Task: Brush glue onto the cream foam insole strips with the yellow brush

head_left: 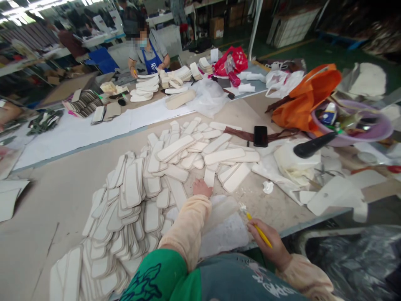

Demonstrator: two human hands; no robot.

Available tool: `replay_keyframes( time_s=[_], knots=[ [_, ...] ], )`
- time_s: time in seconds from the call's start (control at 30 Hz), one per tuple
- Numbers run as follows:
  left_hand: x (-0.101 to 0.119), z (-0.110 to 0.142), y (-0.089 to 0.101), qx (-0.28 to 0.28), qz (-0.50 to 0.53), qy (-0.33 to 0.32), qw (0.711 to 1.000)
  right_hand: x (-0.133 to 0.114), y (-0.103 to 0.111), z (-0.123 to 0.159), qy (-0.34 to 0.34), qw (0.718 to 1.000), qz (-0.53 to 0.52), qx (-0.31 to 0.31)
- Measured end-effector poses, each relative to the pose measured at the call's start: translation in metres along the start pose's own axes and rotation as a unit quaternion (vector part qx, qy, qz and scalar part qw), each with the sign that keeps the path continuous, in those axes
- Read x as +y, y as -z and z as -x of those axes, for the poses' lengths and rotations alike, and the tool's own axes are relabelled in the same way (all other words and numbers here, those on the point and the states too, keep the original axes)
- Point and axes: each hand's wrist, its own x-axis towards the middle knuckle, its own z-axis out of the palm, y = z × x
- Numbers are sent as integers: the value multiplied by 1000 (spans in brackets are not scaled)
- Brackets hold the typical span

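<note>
My left hand [202, 188] is at the near edge of the pile, its fingers closed on the end of a cream oblong pad [209, 177]. Some of those fingers are hidden from me. In my right hand [270, 240] is a yellow-handled brush [262, 235], its white-coated tip pointing away over the table. Thin whitish sheets [224, 232] lie between my two hands. Many more cream pads with rounded ends [133, 184] are heaped from the left foreground to the middle of the table. A small white blob [267, 187] sits right of the pile.
A white container with a black-handled tool [315, 150] stands at right. Beyond lie a phone [260, 136], an orange bag [308, 98] and a purple basin [384, 130]. Across the table [67, 179], a person in a blue apron [152, 58] works beside stacked pads.
</note>
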Motion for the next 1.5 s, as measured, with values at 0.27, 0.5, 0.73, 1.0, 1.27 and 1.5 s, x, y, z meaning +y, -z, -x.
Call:
replay_keyframes(
  time_s=[0.27, 0.5, 0.73, 1.0, 1.27, 1.5],
  knots=[
    [-24, -14, 2, -35, 206, -20, 978, 5, 10, 2, -60, 997, -25, 49],
    [-69, 36, 83, -68, 311, -81, 945, -6, 14, -4, -87, 988, -93, 86],
    [-81, 145, 100, -205, 379, -139, 892, -11, -5, -20, -128, 946, -285, 87],
    [-84, 212, 38, -284, 508, 88, 809, 2, -19, -8, -66, 989, -129, 16],
    [-114, 214, 20, -189, 527, 239, 793, 20, -33, -32, 49, 998, 26, -12],
    [-116, 168, 4, -71, 319, 217, 920, 41, -58, -66, 142, 987, 73, -20]
  ],
)
